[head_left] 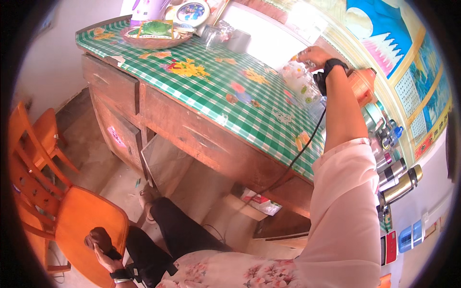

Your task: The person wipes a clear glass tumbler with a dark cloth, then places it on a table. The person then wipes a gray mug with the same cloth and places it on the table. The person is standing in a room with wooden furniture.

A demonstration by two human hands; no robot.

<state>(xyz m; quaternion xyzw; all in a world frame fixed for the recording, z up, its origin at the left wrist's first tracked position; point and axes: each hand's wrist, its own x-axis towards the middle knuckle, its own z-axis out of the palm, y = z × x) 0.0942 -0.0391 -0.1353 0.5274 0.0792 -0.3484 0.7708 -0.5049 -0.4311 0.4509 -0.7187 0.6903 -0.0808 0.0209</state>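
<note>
In my left hand [107,260], low at the left, is a bunched dark brown cloth [100,239], held above the seat of an orange wooden chair [90,216]. My right hand [315,57] reaches across to the far side of the table, its fingers bent around the upper part of a clear drinking glass [296,71] with printed flowers. Glare and the fingers hide part of this grip. More clear glasses [317,108] stand close by, partly behind my wrist. Under them spreads a green checked tablecloth [223,90] with flower prints.
At the table's far left are a glass bowl [158,44] holding a packet, a round clock [192,13] and a purple thermos [144,10]. Several glasses [212,36] stand beside them. An orange container [362,84] and vacuum flasks [401,185] line the right. A black cord [306,145] hangs over the edge.
</note>
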